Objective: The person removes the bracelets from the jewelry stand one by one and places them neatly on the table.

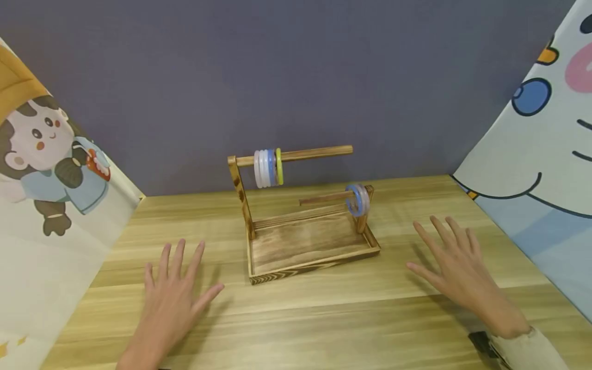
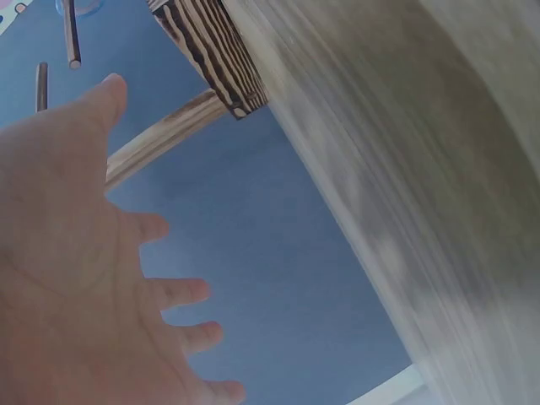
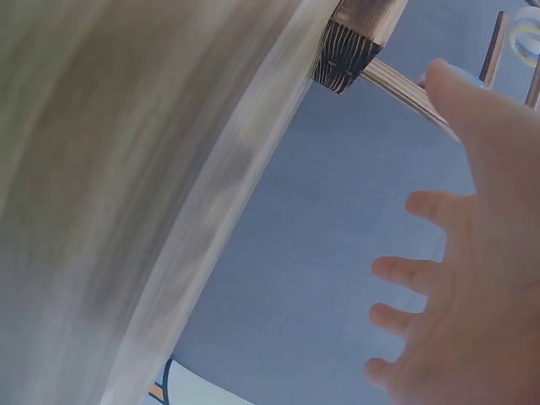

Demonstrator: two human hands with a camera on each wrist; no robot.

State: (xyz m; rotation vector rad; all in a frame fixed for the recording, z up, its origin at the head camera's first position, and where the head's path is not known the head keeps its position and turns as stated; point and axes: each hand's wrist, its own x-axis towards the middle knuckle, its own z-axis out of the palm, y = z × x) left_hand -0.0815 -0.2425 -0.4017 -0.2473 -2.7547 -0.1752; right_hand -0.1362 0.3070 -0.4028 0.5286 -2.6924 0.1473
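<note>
A brown wooden display rack (image 1: 305,241) stands in the middle of the table in the head view, a shallow tray with a post at each end. Its upper rod (image 1: 319,153) carries several ring bracelets: pale ones (image 1: 261,168), blue, and a yellow-green bracelet (image 1: 280,174) outermost. On the lower rod (image 1: 324,199) hang a blue bracelet (image 1: 355,214) and pale lilac ones beside it. My left hand (image 1: 171,303) is left of the rack, palm down with fingers spread, holding nothing. To the rack's right, my right hand (image 1: 458,267) is likewise spread and empty, apart from the rack.
The wood-grain table (image 1: 324,329) runs back to a dark grey wall panel (image 1: 296,77). Cartoon-printed panels flank it, a child figure (image 1: 41,139) on the left and a white face print (image 1: 522,154) on the right.
</note>
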